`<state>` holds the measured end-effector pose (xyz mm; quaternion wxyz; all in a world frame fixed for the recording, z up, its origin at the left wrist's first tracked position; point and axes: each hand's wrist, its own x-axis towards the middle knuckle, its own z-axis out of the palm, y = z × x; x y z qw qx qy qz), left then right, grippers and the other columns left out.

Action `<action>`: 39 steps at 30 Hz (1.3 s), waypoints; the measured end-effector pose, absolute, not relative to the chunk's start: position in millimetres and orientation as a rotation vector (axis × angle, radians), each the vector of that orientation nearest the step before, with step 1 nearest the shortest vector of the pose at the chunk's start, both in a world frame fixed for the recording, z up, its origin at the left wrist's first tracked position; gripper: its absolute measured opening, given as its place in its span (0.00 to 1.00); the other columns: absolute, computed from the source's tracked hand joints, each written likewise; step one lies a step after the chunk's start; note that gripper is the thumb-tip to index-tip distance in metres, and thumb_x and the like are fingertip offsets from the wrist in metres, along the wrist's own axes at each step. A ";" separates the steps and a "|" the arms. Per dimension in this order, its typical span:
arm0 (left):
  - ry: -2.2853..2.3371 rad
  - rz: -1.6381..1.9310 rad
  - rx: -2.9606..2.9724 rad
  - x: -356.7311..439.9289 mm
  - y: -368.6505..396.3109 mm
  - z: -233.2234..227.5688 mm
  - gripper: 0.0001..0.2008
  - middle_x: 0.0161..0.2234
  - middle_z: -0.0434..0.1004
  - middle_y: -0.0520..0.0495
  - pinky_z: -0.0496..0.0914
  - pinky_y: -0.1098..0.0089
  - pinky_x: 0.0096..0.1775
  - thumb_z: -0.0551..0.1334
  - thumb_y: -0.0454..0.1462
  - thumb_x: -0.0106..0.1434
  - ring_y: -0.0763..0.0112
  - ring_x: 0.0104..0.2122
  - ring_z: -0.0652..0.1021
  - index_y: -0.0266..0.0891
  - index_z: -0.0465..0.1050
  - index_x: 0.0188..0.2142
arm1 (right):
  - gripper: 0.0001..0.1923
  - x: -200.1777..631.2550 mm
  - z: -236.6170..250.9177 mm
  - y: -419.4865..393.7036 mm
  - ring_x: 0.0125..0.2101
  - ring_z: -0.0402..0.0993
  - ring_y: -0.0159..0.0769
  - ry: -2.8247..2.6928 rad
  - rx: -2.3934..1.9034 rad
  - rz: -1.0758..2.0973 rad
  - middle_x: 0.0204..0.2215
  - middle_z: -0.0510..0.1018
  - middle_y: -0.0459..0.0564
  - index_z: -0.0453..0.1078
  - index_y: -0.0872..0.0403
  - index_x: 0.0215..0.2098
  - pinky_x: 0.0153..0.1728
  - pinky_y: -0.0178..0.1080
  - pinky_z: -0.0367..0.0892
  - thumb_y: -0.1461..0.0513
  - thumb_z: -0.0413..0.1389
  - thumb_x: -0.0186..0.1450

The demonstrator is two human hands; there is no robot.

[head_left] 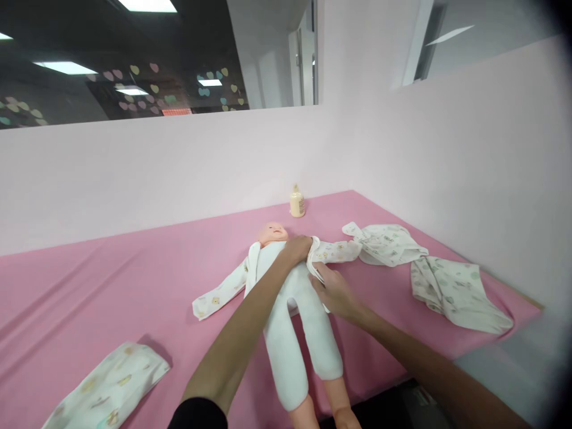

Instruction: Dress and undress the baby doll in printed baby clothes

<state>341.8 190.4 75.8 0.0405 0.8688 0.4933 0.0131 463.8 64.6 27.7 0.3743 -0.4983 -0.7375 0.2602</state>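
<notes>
Nearest to me, at about seven o'clock, a folded white cloth with a pale yellow animal print (107,387) lies on the pink-covered desk (89,286), well apart from everything else. My two forearms reach forward from the bottom edge, the left one coming out of a black sleeve (199,414).

Straight ahead at twelve o'clock lies the baby doll in a white bodysuit (290,322), on its back with its bare plastic feet toward me and its head away. Under and around it is spread an open white baby jacket with small yellow prints (223,292), one sleeve stretched out toward nine o'clock, the other toward two o'clock.

My right hand (335,292) rests at the doll's side, fingers pinched closed on the front edge of the jacket. My left hand (297,249) lies on the doll's chest, fingers curled and gripping the same jacket edge near the shoulder. The two hands are close together, just beside each other.

Farther out at two o'clock, a crumpled white garment with a faint print (386,244) touches the end of the jacket's sleeve. Beside it, toward three o'clock, lies a rumpled white cloth with pale green shapes (456,292).

Farthest, past the doll's head, a small cream-coloured bottle (297,201) stands upright near the pale pink wall (179,173).
</notes>
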 end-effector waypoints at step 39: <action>1.933 0.880 1.812 204.8 41.7 22.9 0.14 0.22 0.63 0.54 0.56 0.70 0.28 0.52 0.43 0.67 0.72 0.24 0.65 0.41 0.56 0.26 | 0.18 448.7 70.7 90.5 0.44 0.71 0.48 -2.091 -1.660 0.231 0.43 0.74 0.59 0.70 0.56 0.44 0.42 0.44 0.64 0.51 0.51 0.66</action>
